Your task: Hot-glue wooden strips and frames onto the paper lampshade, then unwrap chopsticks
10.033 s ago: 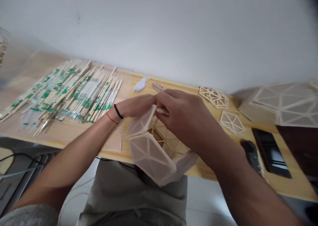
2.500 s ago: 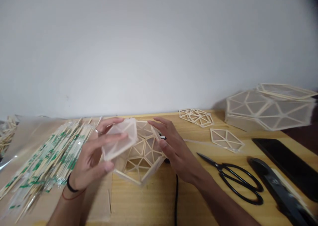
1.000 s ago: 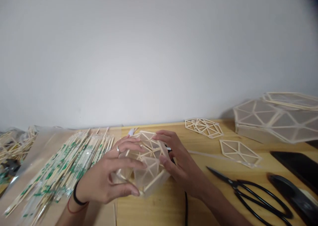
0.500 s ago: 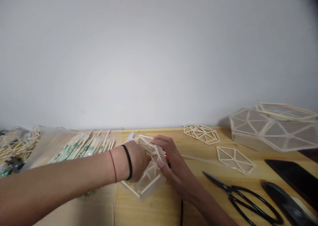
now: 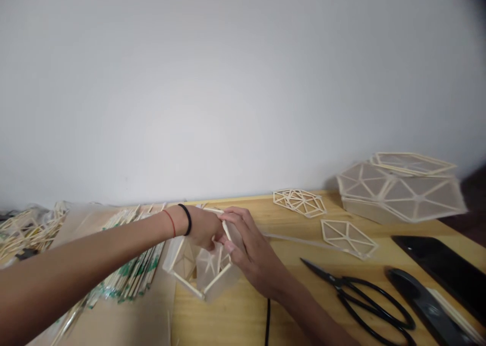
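A paper-covered frame of thin wooden sticks (image 5: 207, 266) stands hollow side up on the table, its walls made of angled panels. My left hand (image 5: 205, 228), with a black band and a red string at the wrist, reaches over into it. Its fingers are curled together at the inner side of the right wall, and the fingertips are partly hidden. My right hand (image 5: 252, 257) grips that wall from outside, fingers over the upper edge and thumb inside, close to the left fingertips.
Black-handled scissors (image 5: 360, 295), a dark knife-like tool (image 5: 421, 305) and a black phone-like slab (image 5: 440, 265) lie at right. Behind are flat stick panels (image 5: 347, 238), an open stick lattice (image 5: 299, 202) and a larger paper-covered frame (image 5: 398, 196). Bundled sticks (image 5: 132, 275) lie at left.
The view has shifted a little. My left hand has moved up toward the wall's top edge, uncovering more of the frame's inside. My right hand keeps its grip.
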A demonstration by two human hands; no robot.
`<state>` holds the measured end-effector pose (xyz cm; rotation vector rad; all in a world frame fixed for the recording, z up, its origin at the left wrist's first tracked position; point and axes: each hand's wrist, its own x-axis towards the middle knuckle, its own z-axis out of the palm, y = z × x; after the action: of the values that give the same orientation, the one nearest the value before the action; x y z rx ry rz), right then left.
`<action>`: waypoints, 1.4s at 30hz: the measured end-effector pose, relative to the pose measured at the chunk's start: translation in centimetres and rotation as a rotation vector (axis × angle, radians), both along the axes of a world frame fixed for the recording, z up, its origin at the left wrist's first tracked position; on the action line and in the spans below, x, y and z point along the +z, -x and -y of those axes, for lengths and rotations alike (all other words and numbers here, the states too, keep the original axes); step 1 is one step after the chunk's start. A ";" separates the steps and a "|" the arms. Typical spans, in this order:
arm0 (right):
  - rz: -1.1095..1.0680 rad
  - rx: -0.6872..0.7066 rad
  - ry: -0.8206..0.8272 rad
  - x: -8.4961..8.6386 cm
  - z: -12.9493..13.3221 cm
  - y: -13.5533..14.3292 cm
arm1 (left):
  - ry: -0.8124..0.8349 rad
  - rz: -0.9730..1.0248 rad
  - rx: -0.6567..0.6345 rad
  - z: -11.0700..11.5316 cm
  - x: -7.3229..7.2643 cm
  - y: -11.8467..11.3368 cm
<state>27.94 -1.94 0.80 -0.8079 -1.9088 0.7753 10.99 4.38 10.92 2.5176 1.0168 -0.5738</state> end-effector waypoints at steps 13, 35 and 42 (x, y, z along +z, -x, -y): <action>-0.008 0.001 -0.036 -0.5 -0.3 0.0 | 0.127 0.373 0.023 0.5 7.6 4.2; -0.046 0.007 -0.017 -1.0 -0.4 -0.5 | 0.094 0.497 0.133 3.8 5.2 3.6; -0.029 -0.007 -0.008 -0.8 -0.2 -0.3 | -0.013 0.670 0.397 5.8 3.7 5.0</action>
<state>28.20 -1.78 0.02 -0.7937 -1.8810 0.7716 5.97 -1.39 14.62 2.1635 1.1772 0.3701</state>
